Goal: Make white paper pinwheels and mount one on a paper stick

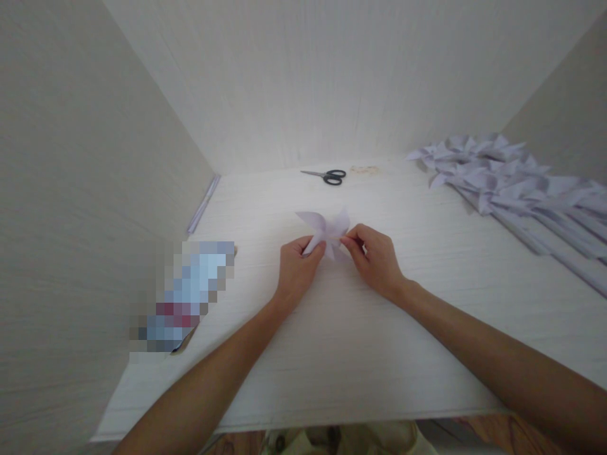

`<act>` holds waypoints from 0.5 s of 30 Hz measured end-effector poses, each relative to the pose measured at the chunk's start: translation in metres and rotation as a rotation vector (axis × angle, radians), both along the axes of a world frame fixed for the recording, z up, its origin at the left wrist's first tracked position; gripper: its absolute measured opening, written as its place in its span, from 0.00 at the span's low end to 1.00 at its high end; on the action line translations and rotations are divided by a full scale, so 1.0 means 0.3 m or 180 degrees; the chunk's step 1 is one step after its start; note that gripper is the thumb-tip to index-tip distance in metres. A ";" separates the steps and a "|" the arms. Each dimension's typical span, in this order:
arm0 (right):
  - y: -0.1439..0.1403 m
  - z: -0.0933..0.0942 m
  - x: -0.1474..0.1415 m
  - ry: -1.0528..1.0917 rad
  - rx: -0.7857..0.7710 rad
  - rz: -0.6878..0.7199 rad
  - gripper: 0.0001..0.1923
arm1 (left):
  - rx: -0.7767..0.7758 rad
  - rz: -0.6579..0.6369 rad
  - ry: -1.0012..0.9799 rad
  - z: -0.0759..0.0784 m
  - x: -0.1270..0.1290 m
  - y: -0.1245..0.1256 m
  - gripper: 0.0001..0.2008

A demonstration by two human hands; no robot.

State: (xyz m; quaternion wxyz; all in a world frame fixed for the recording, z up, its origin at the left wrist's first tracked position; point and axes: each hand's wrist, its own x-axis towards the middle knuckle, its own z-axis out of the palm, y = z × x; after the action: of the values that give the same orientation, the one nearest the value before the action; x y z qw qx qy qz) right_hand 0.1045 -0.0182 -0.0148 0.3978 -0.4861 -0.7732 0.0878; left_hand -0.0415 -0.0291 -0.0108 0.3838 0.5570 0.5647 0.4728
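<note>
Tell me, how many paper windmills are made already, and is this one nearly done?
A whole pile of finished paper windmills lies on the right of the table, too bunched to count. One more paper windmill is in hand: the left hand grips it while the right hand pinches a thin stick at its middle. The scissors lie unused at the back.

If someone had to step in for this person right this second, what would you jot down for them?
Left hand: fingers pinch the lower left of a pale paper pinwheel held just over the white table.
Right hand: fingers pinch something thin at the pinwheel's centre; too small to tell what.
Done, by the look of it: a pile of finished pinwheels on sticks lies at the right edge.
Left: the one in hand has its blades folded but no stick showing.
Nearby: black scissors at the back, with small pale bits beside them, and a strip of sheets along the left wall.
</note>
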 end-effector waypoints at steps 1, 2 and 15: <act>0.000 0.000 0.000 0.0001 -0.0007 -0.0006 0.10 | -0.0001 -0.0001 -0.0019 -0.001 0.000 0.000 0.12; 0.001 0.000 0.001 0.0002 -0.0020 -0.0010 0.10 | -0.0001 -0.0005 -0.0039 -0.002 0.000 0.001 0.12; 0.001 0.005 0.003 0.0036 -0.0091 -0.0008 0.09 | 0.0058 -0.0036 -0.0037 -0.007 0.003 0.004 0.13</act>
State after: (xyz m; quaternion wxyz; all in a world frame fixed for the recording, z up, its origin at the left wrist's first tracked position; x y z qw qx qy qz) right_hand 0.1053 -0.0178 -0.0134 0.3952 -0.4922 -0.7689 0.1010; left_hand -0.0407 -0.0280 -0.0129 0.3847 0.5609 0.5550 0.4789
